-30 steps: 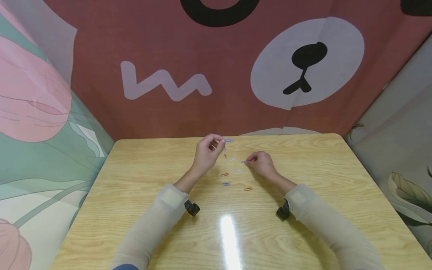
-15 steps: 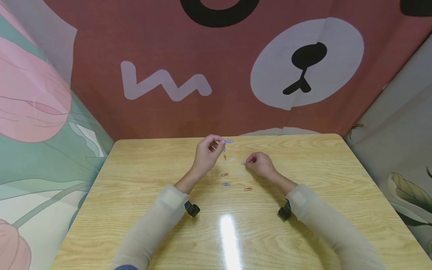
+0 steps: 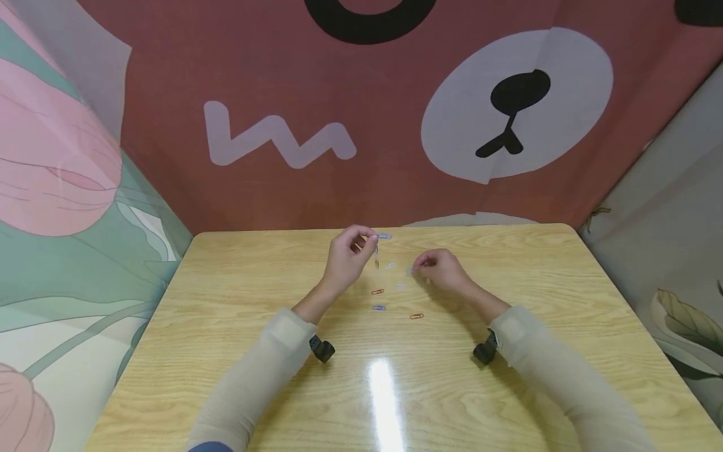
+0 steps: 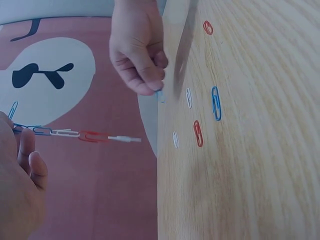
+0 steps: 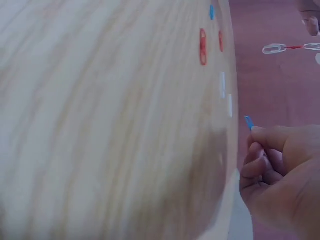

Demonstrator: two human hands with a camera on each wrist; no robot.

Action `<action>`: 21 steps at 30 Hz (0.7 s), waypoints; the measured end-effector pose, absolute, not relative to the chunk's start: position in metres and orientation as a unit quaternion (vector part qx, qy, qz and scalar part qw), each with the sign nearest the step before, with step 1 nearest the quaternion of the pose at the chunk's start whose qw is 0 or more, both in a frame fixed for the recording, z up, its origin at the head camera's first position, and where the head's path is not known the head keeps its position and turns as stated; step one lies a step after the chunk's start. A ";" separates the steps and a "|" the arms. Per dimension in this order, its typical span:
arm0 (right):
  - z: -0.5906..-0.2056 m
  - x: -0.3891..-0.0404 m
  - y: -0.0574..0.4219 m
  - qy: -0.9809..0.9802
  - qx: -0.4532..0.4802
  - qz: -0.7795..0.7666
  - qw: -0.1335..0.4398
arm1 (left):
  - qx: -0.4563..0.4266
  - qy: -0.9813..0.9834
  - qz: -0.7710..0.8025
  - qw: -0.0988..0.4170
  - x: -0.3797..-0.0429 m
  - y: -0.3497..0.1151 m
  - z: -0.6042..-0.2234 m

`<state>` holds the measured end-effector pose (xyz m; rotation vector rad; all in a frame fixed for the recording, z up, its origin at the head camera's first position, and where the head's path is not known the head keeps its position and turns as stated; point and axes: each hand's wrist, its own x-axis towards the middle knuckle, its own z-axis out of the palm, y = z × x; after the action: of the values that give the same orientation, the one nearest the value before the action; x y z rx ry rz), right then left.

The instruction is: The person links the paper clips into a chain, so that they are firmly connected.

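Observation:
My left hand [image 3: 348, 254] pinches the top of a paper clip chain [image 4: 94, 136], which dangles from the fingertips. Blue links sit at the fingers, followed by a white, a red and a white one at the free end. One blue clip [image 3: 385, 236] sticks out sideways from those fingertips. To the right, my right hand [image 3: 442, 270] pinches a single blue paper clip [image 5: 248, 121] between thumb and finger, its tip pointing out. A gap separates this clip from the chain's end. Both hands are raised above the table.
Loose paper clips lie on the wooden table [image 3: 254, 376] below the hands: a red one [image 3: 377, 291], a blue one [image 3: 379, 307], another red one [image 3: 416, 316] and two white ones, including this white clip [image 4: 189, 98]. A printed curtain [image 3: 384, 194] hangs behind the far edge.
My right hand has shifted slightly right and up, its wrist swinging outward, still pinching the blue paper clip. My left hand stays nearly in place with the chain hanging from it.

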<state>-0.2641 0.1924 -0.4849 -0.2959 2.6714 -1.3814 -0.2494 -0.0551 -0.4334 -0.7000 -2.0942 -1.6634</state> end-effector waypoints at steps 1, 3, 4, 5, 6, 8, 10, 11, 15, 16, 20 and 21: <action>-0.483 -0.264 0.193 0.882 -0.100 -0.457 0.055 | -0.247 -0.744 -0.591 0.188 -0.249 -0.055 -0.433; -0.479 -0.265 0.193 0.882 -0.097 -0.459 0.047 | -0.247 -0.745 -0.591 0.186 -0.249 -0.054 -0.432; -0.477 -0.265 0.193 0.882 -0.096 -0.459 0.044 | -0.248 -0.745 -0.590 0.186 -0.248 -0.054 -0.431; -0.475 -0.265 0.193 0.882 -0.095 -0.459 0.041 | -0.249 -0.746 -0.589 0.186 -0.246 -0.053 -0.429; -0.473 -0.265 0.193 0.882 -0.094 -0.460 0.040 | -0.251 -0.745 -0.589 0.186 -0.243 -0.053 -0.425; -0.469 -0.265 0.193 0.882 -0.094 -0.461 0.035 | -0.255 -0.744 -0.589 0.186 -0.237 -0.053 -0.417; -0.465 -0.265 0.193 0.882 -0.100 -0.460 0.032 | -0.258 -0.742 -0.589 0.187 -0.231 -0.053 -0.409; -0.462 -0.265 0.194 0.882 -0.107 -0.458 0.028 | -0.259 -0.742 -0.589 0.188 -0.229 -0.053 -0.405; -0.450 -0.263 0.194 0.880 -0.119 -0.459 0.017 | -0.260 -0.740 -0.590 0.192 -0.225 -0.053 -0.401; -0.447 -0.263 0.194 0.880 -0.122 -0.459 0.015 | -0.259 -0.740 -0.590 0.193 -0.225 -0.053 -0.402; -0.436 -0.261 0.195 0.874 -0.125 -0.470 0.011 | -0.259 -0.739 -0.593 0.189 -0.226 -0.053 -0.404; -0.433 -0.260 0.195 0.871 -0.127 -0.474 0.010 | -0.258 -0.739 -0.593 0.189 -0.226 -0.053 -0.404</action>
<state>-0.2604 0.1950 -0.4332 -0.3959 2.7189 -1.4798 -0.2261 -0.0533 -0.4044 -0.7257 -2.0778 -1.6674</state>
